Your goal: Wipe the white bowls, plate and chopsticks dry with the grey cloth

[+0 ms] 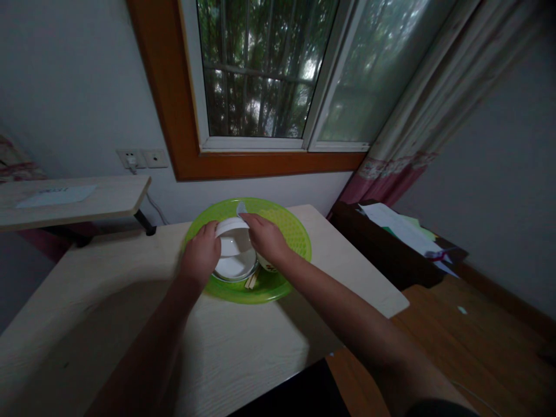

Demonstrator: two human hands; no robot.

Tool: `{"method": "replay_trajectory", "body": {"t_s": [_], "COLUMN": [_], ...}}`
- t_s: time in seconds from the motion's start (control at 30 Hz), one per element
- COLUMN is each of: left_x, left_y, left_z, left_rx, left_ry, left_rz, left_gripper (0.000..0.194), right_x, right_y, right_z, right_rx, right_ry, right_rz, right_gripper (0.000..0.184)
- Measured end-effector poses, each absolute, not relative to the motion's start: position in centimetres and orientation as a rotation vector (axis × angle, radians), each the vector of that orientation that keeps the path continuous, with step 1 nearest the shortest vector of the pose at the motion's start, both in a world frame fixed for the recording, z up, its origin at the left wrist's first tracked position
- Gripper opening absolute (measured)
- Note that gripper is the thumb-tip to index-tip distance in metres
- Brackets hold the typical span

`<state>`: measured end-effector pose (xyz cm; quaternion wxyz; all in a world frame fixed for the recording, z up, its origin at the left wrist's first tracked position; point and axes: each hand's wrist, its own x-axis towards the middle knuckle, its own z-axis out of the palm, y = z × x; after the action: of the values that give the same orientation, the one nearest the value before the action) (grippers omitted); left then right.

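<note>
Over a green plastic basket (299, 255), a white bowl (234, 245) is tipped on its side between my two hands. My left hand (202, 252) has its fingers closed around the bowl's left rim. On the opposite edge, my right hand (266, 234) grips the rim from above. A pale, spoon-like piece (241, 207) sticks up beside the right fingertips; whether that hand holds it I cannot tell. Below lies another white dish (234, 269) inside the basket. Wooden chopsticks (251, 281) and a patterned white cup (266, 264), partly hidden by my right hand, are next to it.
The basket stands on a light wooden table (208, 359) by the window wall. A raised shelf (113, 202) with a paper sheet rises on the left. To the right, papers (395, 226) lie on a dark cabinet (369, 249). A curtain (417, 139) hangs beyond the table.
</note>
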<state>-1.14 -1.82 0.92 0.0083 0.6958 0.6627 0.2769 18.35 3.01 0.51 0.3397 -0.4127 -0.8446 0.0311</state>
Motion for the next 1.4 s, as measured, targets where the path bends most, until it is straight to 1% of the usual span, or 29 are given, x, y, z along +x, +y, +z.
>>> {"method": "replay_trajectory", "body": {"t_s": [0.07,0.13,0.27,0.37,0.47,0.57,0.63,0.77,0.9,1.0,1.1,1.27,1.4], "left_x": [-1.3,-1.4,-1.4,-1.5,-1.3,-1.1,-1.0,-1.2,-1.4,-1.4,-1.5,-1.8,-1.4], "left_y": [-1.5,-1.3,-1.1,-1.3,-1.7,-1.9,-2.0,-1.6,-1.3,-1.2,-1.2,-1.3,-1.7], "left_z": [0.9,1.0,1.0,1.0,1.1,1.1,1.0,0.7,0.7,0.8,0.9,1.0,1.2], "left_rx": [2.092,2.036,2.024,2.038,2.107,2.192,2.228,2.236,2.12,2.057,1.993,1.997,2.105], "left_ry": [2.048,2.023,2.054,2.062,2.066,2.058,2.04,2.023,2.003,1.993,2.002,1.974,2.025], "left_rz": [0.984,1.026,0.824,0.768,0.724,0.651,0.664,0.783,0.941,0.875,0.817,0.881,0.736], "left_gripper": [0.038,0.038,0.042,0.039,0.038,0.04,0.044,0.047,0.046,0.046,0.045,0.04,0.039], "right_x": [18.4,18.6,18.7,18.6,18.5,18.5,18.4,18.4,18.7,18.8,18.7,18.6,18.7], "right_y": [3.6,4.2,4.9,4.7,4.1,3.3,3.0,3.0,4.0,4.7,5.0,4.4,3.6], "right_z": [0.3,0.1,-0.1,0.0,0.2,0.5,0.7,0.5,0.0,-0.3,-0.4,-0.1,0.3], "right_rx": [-1.071,-1.072,-1.068,-1.063,-1.052,-1.075,-1.082,-1.04,-1.008,-1.002,-1.01,-1.013,-0.988], "right_ry": [-2.103,-2.011,-1.95,-2.009,-2.122,-2.249,-2.296,-2.238,-2.076,-1.959,-1.932,-2.019,-2.157], "right_rz": [0.145,0.198,0.269,0.247,0.175,0.058,0.006,0.06,0.171,0.217,0.254,0.183,0.076], "right_gripper": [0.046,0.039,0.035,0.038,0.044,0.049,0.05,0.051,0.045,0.038,0.035,0.04,0.049]}}
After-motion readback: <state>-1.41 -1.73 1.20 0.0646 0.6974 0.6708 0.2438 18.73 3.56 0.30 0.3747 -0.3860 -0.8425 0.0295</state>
